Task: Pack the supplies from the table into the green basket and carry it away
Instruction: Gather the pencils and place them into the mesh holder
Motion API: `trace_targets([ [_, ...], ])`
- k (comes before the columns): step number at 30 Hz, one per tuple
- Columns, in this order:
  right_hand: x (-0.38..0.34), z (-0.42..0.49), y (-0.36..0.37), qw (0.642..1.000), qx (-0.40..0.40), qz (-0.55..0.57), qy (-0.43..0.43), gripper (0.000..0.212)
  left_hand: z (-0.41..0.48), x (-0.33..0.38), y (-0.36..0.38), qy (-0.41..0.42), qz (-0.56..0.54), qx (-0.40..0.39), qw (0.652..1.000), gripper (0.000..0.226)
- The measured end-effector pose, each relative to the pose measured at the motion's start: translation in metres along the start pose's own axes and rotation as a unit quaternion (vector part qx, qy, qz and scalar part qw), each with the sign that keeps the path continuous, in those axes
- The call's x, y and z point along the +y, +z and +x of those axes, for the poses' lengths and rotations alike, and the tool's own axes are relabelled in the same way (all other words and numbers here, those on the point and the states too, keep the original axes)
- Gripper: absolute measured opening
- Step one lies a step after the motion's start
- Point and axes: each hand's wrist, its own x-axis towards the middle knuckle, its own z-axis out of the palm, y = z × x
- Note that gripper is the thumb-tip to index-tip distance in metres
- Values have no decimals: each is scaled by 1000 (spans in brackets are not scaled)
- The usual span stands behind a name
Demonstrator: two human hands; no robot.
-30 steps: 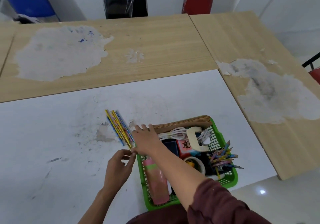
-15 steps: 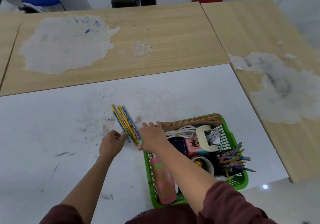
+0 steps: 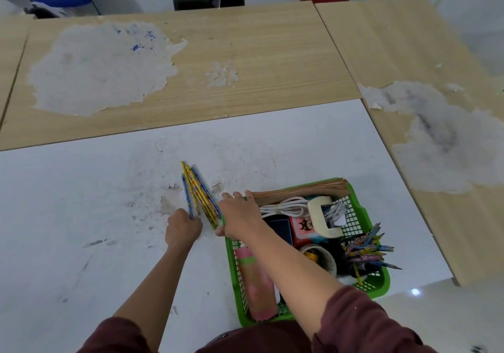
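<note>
A person looks down at a white desk (image 3: 81,202) with both bare hands reaching forward. A green basket (image 3: 368,288) sits on the desk toward the five o'clock side of the view, already nearly full. Inside it are a stack of brown paper (image 3: 300,191) along the far wall, a white cable (image 3: 283,206), a cream-coloured tape dispenser (image 3: 321,216), a roll of tape (image 3: 324,257), a pink bottle (image 3: 257,287) along the left wall, and a bundle of colour pencils (image 3: 368,249) at the right side.

Just beside the basket, at its ten o'clock corner, a small bunch of patterned pencils (image 3: 200,194) lies flat on the desk, tips pointing toward twelve o'clock. These look like the last loose supplies.

The left hand (image 3: 182,228) is curled, its fingers closed around the near end of the leftmost pencil. The right hand (image 3: 240,216) lies palm down, fingers spread loosely, over the basket's left rim and touching the near ends of the pencils; whether it pinches any cannot be told.

The step in hand appears to be gathering these pencils. The next move likely calls for squeezing the bunch together between both hands, lifting it as one, and laying it into the basket toward three o'clock. Loose pencils could roll or slip out, so a firm, even hold would help. After that, only carrying the basket away remains.
</note>
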Motion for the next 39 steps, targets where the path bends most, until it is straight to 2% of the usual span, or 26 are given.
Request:
trace_targets([
  [5, 1, -3, 0, 1000, 9, 15, -5, 62, -12, -3, -9, -10, -105, -11, 994, 26],
  [9, 4, -6, 3, 999, 13, 40, -14, 64, -43, -1, -17, -39, -217, -44, 974, 21],
  [10, 5, -10, 3, 998, 16, 59, -18, 63, -55, 1, -20, -23, -234, -52, 971, 19],
  [12, 7, -18, 4, 985, 28, 168, -23, 55, -78, 5, -28, 44, -262, -73, 961, 13],
  [13, 7, -23, 3, 964, 42, 263, -15, 51, -90, 7, -32, 87, -274, -82, 954, 10],
  [15, 7, -40, -1, 888, 88, 451, 0, 45, -113, 14, -40, 164, -287, -104, 938, 7],
  [16, 9, -50, -5, 851, 118, 512, 1, 40, -120, 16, -41, 196, -286, -120, 930, 8],
  [20, 29, -91, -16, 755, 229, 613, 36, 19, -138, 33, -33, 320, -245, -191, 895, 8],
  [25, 70, -137, -2, 733, 317, 590, 119, 15, -154, 64, -9, 405, -187, -210, 870, 9],
  [30, 102, -186, 13, 667, 425, 585, 179, 6, -164, 74, 17, 418, -122, -212, 875, 18],
  [32, 115, -198, 20, 646, 457, 577, 201, 1, -163, 69, 25, 428, -82, -181, 882, 18],
  [35, 127, -215, 28, 634, 494, 549, 230, 4, -165, 62, 31, 482, -38, -97, 870, 20],
  [39, 134, -222, 39, 656, 500, 501, 263, 3, -170, 49, 42, 533, 47, -6, 845, 15],
])
